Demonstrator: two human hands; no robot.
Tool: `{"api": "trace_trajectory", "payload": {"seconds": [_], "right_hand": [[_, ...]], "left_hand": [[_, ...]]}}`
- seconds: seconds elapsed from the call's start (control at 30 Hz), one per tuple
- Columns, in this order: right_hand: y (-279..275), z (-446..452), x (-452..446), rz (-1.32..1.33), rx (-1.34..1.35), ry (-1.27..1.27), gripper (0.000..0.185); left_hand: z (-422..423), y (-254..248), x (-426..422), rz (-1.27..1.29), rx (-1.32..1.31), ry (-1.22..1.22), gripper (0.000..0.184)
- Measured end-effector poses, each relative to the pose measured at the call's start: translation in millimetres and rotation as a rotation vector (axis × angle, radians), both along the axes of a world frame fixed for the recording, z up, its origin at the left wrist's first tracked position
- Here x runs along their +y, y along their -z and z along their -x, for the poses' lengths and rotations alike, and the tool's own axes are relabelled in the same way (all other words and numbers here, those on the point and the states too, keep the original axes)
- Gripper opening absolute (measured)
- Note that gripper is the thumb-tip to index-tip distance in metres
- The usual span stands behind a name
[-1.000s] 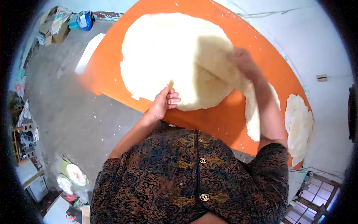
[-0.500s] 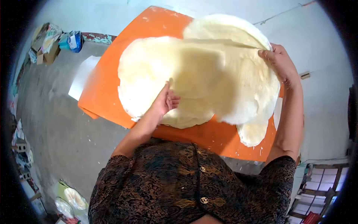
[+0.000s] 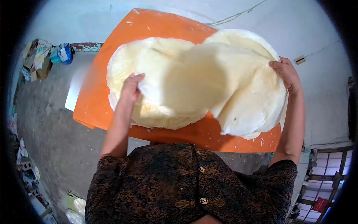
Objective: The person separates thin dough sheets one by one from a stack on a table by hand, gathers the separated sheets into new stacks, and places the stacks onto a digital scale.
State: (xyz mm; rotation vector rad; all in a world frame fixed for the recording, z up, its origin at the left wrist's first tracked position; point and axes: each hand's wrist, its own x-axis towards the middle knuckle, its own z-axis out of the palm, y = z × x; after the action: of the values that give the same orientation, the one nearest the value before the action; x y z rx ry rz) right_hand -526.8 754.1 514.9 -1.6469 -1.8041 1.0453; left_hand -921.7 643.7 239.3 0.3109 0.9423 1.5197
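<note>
A large, thin, cream-coloured sheet, soft like a pancake, stretches between my two hands with creases across it. My left hand pinches its left end between thumb and fingers. At the upper right, my right hand is closed on its other edge, thumb on top. Beneath the left part lies a stack of round, pale sheets, partly covered. Behind my right hand's sheet, another rounded pale sheet shows. All this is over an orange table covering, and a round shadow falls across the sheet's middle.
Pale crumbs dot the orange covering. A white panel sticks out at its left. Boxes and bags stand by the wall at the far left. Plastic-wrapped pale items lie on the floor at lower left. A barred window is at lower right.
My left hand has moved left and up, from loose over the sheets to pinching the sheet's left end. My right hand has shifted slightly right and down, and the sheet is now raised and creased.
</note>
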Motion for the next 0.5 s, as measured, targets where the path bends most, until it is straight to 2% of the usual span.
{"api": "trace_trajectory", "payload": {"seconds": [0.03,0.13,0.23,0.37,0.47,0.5], "right_hand": [[3,-13,9,-0.004,0.008,0.019,0.02],[7,-30,19,-0.03,-0.015,0.048,0.015],[7,-26,23,-0.037,-0.135,0.047,0.01],[7,-3,32,-0.018,-0.184,0.03,0.01],[6,21,29,0.07,-0.15,0.034,0.012],[4,27,27,0.105,-0.133,0.039,0.013]], "left_hand": [[15,1,-6,0.006,0.055,0.004,0.029],[38,9,-42,0.234,0.276,-0.055,0.035],[49,26,-72,0.485,0.206,0.023,0.035],[47,59,-100,0.337,-0.061,-0.072,0.037],[30,51,-110,0.269,0.007,-0.1,0.038],[27,54,-115,0.282,0.222,-0.14,0.039]]}}
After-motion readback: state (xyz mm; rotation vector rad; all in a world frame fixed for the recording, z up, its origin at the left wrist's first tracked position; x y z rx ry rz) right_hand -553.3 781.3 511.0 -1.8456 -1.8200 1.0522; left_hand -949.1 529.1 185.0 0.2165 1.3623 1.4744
